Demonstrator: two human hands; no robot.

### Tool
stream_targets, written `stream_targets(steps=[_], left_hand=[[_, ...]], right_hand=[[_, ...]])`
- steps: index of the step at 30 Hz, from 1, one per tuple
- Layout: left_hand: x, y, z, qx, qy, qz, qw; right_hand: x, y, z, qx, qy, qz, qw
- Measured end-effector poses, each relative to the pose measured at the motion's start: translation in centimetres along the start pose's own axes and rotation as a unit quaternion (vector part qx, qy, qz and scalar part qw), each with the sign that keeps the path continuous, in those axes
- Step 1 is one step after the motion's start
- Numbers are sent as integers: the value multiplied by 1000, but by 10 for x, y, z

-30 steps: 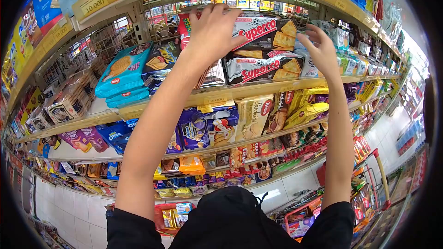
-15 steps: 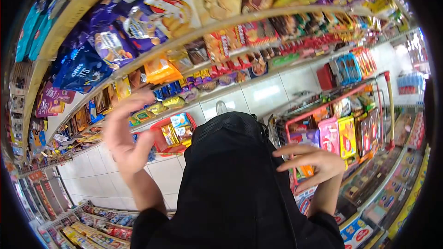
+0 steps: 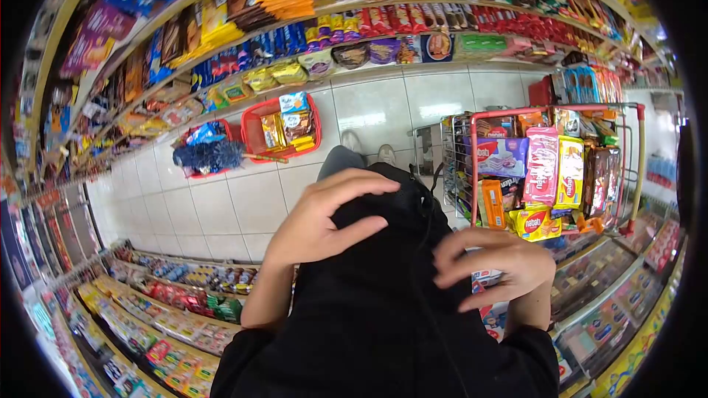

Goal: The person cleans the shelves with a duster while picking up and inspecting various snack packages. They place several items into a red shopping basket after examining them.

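My left hand [image 3: 324, 217] is in front of my body with the thumb apart from the fingers, which curve over the black cloth [image 3: 369, 302] of my clothing. Nothing is held in it. My right hand [image 3: 498, 265] is raised at my other side, fingers spread, loosely bent and slightly blurred, holding nothing. Just beyond the right hand stands a shopping cart with a red rim [image 3: 509, 111]. It is filled with packaged snacks, among them a pink wafer pack [image 3: 540, 166], a purple pack [image 3: 501, 158] and a yellow nabati pack [image 3: 536, 224].
A red basket [image 3: 253, 133] with a few snack packs stands on the tiled floor [image 3: 258, 199]. Beside it, a dark blue duster [image 3: 209, 156] lies over another basket. Shelves of sweets [image 3: 369, 22] run along the front; low racks [image 3: 169, 324] stand behind left.
My left hand has moved right and down, from the left side to in front of my body. My right hand has shifted slightly. The view has tilted down, showing more floor and my shoes.
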State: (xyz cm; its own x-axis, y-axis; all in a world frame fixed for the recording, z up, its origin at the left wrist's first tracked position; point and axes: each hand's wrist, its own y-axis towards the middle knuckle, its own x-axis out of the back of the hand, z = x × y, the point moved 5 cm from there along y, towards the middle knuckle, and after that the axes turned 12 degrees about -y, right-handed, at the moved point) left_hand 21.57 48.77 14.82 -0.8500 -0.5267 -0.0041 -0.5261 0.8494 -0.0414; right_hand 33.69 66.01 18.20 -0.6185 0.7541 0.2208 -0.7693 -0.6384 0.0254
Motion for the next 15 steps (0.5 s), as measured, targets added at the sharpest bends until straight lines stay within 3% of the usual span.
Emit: stream_targets(steps=[1,3,5,7,10,13,15], left_hand=[[-3,-9,4,12,-13,-16,1000],[-4,-29,20,34,-36,-38,998],[2,-50,35,46,-43,-85,994],[12,-71,47,58,-48,-100,992],[21,-93,52,-25,29,-65,997],[20,-117,67,-41,138,3,990],[21,-138,88,-12,189,-6,982]], right_hand=[[-3,14,7,-39,-17,-27,999],[-26,40,19,64,-36,79,994],[-52,49,10,93,48,99,990],[-49,51,17,95,-5,106,990],[-52,57,33,94,-46,119,987],[-78,75,39,120,-13,157,980],[-100,93,41,122,29,201,971]])
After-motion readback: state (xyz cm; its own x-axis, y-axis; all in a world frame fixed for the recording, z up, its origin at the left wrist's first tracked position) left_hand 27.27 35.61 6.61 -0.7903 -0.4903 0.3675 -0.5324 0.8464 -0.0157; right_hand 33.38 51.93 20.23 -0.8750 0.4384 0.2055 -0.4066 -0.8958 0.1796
